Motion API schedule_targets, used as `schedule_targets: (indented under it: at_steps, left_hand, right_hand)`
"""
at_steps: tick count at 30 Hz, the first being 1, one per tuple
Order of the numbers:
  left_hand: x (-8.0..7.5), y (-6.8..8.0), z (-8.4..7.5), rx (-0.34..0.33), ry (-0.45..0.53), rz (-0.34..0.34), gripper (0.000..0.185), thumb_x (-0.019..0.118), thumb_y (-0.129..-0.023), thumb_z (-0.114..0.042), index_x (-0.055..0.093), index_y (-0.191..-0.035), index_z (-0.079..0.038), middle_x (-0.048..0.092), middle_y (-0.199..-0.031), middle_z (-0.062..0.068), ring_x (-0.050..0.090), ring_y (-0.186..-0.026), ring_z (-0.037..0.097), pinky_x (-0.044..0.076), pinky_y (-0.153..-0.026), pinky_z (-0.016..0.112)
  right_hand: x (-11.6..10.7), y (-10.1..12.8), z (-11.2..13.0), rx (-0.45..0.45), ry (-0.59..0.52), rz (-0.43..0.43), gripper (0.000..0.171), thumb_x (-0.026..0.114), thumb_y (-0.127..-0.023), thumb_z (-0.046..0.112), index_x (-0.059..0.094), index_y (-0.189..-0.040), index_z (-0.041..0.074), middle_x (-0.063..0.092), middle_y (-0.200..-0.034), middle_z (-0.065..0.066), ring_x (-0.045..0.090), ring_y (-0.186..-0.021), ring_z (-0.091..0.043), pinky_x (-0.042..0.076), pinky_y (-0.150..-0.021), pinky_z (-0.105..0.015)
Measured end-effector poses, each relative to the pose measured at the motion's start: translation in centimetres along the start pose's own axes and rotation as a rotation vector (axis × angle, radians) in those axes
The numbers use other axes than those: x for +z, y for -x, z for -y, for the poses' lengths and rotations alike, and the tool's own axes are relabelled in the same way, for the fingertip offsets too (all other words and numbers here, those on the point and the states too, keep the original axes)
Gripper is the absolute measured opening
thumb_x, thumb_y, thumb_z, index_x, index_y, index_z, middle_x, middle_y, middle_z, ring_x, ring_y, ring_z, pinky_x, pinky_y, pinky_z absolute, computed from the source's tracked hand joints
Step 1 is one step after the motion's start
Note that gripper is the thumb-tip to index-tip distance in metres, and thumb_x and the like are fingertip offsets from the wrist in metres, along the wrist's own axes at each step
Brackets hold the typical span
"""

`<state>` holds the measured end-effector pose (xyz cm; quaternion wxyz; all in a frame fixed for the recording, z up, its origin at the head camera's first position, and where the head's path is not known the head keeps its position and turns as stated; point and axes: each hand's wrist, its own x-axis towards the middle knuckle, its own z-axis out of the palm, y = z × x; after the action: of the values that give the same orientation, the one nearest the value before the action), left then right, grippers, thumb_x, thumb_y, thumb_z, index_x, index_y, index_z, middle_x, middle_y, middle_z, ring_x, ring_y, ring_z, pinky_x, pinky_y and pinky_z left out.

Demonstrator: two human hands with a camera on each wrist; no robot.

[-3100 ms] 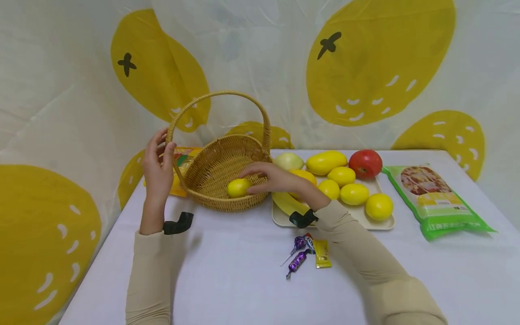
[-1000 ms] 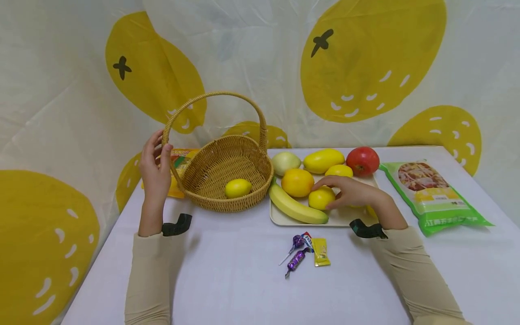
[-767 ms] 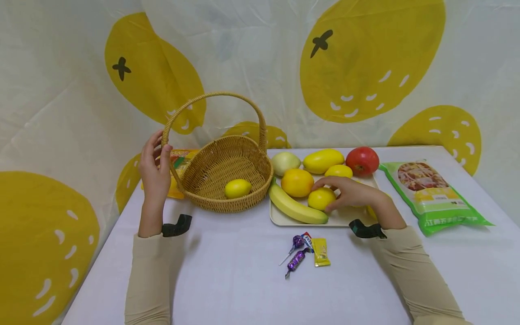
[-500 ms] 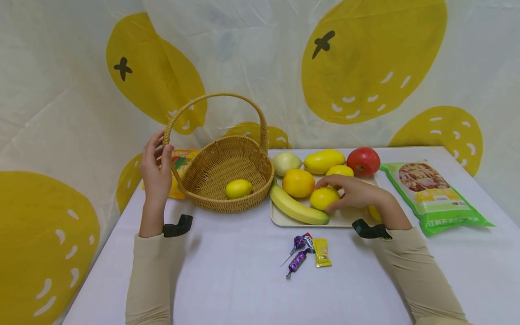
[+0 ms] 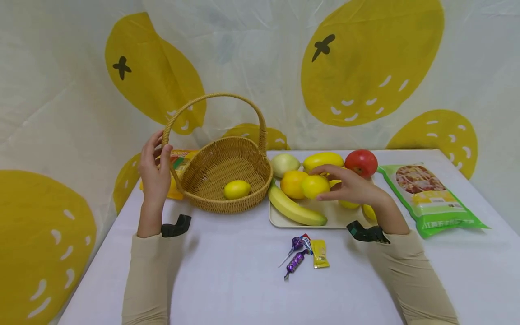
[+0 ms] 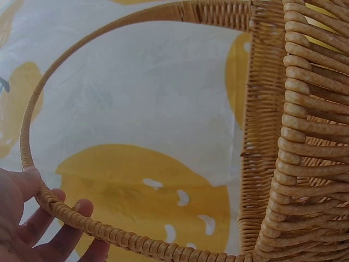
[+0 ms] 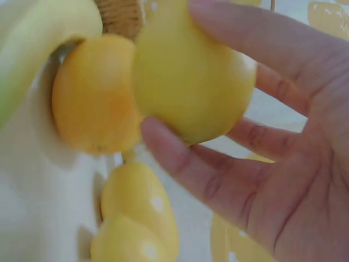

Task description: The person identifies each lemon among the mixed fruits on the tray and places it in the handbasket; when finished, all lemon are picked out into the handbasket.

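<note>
My left hand [image 5: 155, 169] holds the left side of the wicker basket's handle [image 5: 219, 95]; in the left wrist view the thumb and fingers [image 6: 71, 232] lie on opposite sides of the handle. One lemon [image 5: 237, 189] lies inside the wicker basket [image 5: 227, 206]. My right hand [image 5: 351, 185] grips another lemon [image 5: 315, 186] between thumb and fingers, raised above the tray [image 5: 337, 219]. Close up, that lemon [image 7: 191, 76] partly covers an orange [image 7: 92, 98]. Left of the hand on the tray are the orange and a banana [image 5: 294, 207].
Also at the tray are a pale green round fruit [image 5: 285, 165], a yellow mango-like fruit [image 5: 323, 160], a red fruit [image 5: 361, 163] and more lemons, partly hidden. Wrapped candies [image 5: 296, 262] lie in front. A green-edged food bag [image 5: 426, 194] is at right; an orange packet [image 5: 174, 192] sits behind the basket.
My right hand went from the basket, where it left a lemon, to the tray. It took another lemon and has lifted it slightly leftward. My left hand has stayed at the handle.
</note>
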<state>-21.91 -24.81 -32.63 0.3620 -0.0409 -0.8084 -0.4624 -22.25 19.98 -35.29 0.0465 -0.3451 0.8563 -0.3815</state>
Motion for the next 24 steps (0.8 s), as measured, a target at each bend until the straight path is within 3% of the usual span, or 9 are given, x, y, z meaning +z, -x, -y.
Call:
schedule_targets:
  at_steps: [5, 14, 19, 24]
  left_hand:
    - [0.0, 0.0, -0.1, 0.002, -0.002, -0.003, 0.041, 0.054, -0.100, -0.019, 0.052, -0.139, -0.006, 0.057, -0.128, 0.017, 0.061, -0.105, 0.026, 0.045, -0.086, 0.017]
    - [0.0, -0.1, -0.1, 0.004, 0.010, 0.000, 0.039, 0.054, -0.100, -0.019, 0.054, -0.138, -0.008, 0.057, -0.129, 0.016, 0.060, -0.107, 0.030, 0.045, -0.090, 0.023]
    - [0.0, 0.0, -0.2, -0.009, 0.003, 0.011, 0.040, 0.054, -0.101, -0.019, 0.053, -0.139, -0.008, 0.056, -0.130, 0.015, 0.060, -0.108, 0.026, 0.046, -0.093, 0.029]
    - [-0.1, 0.1, -0.1, -0.003, 0.008, 0.007, 0.039, 0.054, -0.101, -0.019, 0.053, -0.139, -0.008, 0.056, -0.130, 0.015, 0.060, -0.108, 0.026, 0.046, -0.092, 0.025]
  right_hand:
    - [0.9, -1.8, 1.0, -0.031, -0.117, -0.036, 0.055, 0.077, -0.084, 0.012, 0.054, -0.133, 0.005, 0.052, -0.136, -0.015, 0.056, -0.110, -0.033, 0.054, -0.085, -0.033]
    - [3.7, -7.1, 1.9, -0.032, -0.294, -0.046, 0.056, 0.074, -0.086, 0.007, 0.051, -0.136, 0.004, 0.049, -0.139, -0.015, 0.058, -0.109, -0.032, 0.053, -0.089, -0.036]
    - [5.4, -9.7, 2.7, -0.058, -0.320, -0.043, 0.056, 0.073, -0.086, 0.004, 0.050, -0.137, 0.001, 0.049, -0.138, -0.018, 0.060, -0.105, -0.032, 0.055, -0.084, -0.038]
    - [6.9, -12.0, 3.0, -0.059, -0.281, 0.030, 0.055, 0.075, -0.086, 0.012, 0.052, -0.135, 0.005, 0.055, -0.129, -0.012, 0.059, -0.101, -0.027, 0.053, -0.085, -0.038]
